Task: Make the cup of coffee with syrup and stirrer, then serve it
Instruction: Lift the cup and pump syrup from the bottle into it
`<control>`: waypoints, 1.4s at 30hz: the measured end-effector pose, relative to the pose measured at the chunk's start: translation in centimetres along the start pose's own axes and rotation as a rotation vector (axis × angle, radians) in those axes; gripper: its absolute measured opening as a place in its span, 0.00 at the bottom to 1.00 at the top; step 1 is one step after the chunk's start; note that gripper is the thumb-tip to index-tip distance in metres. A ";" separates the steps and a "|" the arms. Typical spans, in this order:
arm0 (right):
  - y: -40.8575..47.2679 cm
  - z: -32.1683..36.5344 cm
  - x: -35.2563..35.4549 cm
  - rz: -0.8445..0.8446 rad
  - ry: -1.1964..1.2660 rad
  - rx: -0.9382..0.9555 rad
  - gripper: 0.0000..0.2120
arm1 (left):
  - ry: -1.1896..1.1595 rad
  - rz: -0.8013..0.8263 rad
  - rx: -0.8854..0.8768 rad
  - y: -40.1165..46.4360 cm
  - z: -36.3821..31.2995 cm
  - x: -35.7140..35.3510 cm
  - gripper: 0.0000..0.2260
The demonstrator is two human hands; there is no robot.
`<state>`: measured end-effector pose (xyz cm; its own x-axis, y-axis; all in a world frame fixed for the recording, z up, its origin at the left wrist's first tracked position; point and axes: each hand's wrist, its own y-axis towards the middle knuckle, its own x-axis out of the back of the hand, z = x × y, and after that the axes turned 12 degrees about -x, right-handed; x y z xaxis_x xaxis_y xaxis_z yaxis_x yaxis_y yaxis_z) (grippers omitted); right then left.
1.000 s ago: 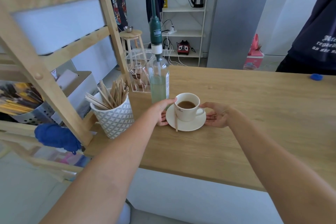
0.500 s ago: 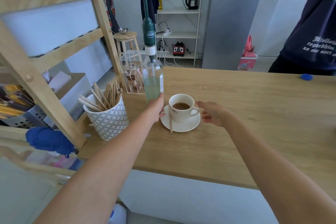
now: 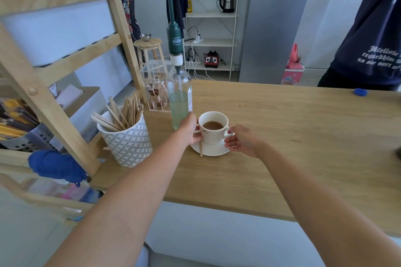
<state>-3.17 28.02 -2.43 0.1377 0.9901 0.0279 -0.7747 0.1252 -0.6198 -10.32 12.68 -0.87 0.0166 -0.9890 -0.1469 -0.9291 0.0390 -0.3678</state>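
The only writing you can really read is on the syrup bottle (image 3: 180, 102): its dark green pump collar says TEISSEIRE in white. The white coffee cup (image 3: 213, 128) has a small dark logo on its side, too tiny to make out. A person at the far right edge of the counter wears a navy shirt (image 3: 373, 45) with white gothic lettering, but it's cut off by the frame and I can't read it properly.

The cup has brown coffee in it and sits on a white saucer (image 3: 211, 150) near the left end of the wooden counter (image 3: 303, 132), just right of the bottle. A wooden stirrer (image 3: 201, 149) lies on the saucer's left side, sticking over the near rim.

The left hand (image 3: 188, 131) is at the saucer's left edge with fingers curled in by the cup; the back of the hand hides the bottom of the bottle. The right hand (image 3: 242, 142) is half open, fingers on the saucer's right rim just under the cup handle.

At the counter's left edge there's a patterned white pot (image 3: 128, 143) full of stirrers, and behind the bottle a clear acrylic box (image 3: 155, 86) with brown sachets. A small blue cap (image 3: 360, 92) sits far off near the back right edge.
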 end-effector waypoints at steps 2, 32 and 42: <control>-0.1 -0.1 -0.2 -0.002 0.013 0.010 0.11 | 0.000 -0.005 -0.004 -0.2 0.0 0.0 0.19; -8.6 14.0 -0.6 0.022 -0.185 0.379 0.12 | 0.208 0.064 -0.281 -6.0 -17.0 -0.7 0.18; -10.7 19.6 -1.1 0.007 -0.129 0.447 0.11 | 0.278 0.132 -0.346 -7.5 -23.7 -0.8 0.23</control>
<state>-7.10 26.87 19.57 0.0755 0.9873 0.1396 -0.9693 0.1055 -0.2219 -12.16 9.76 23.79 -0.1660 -0.9813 0.0972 -0.9861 0.1642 -0.0270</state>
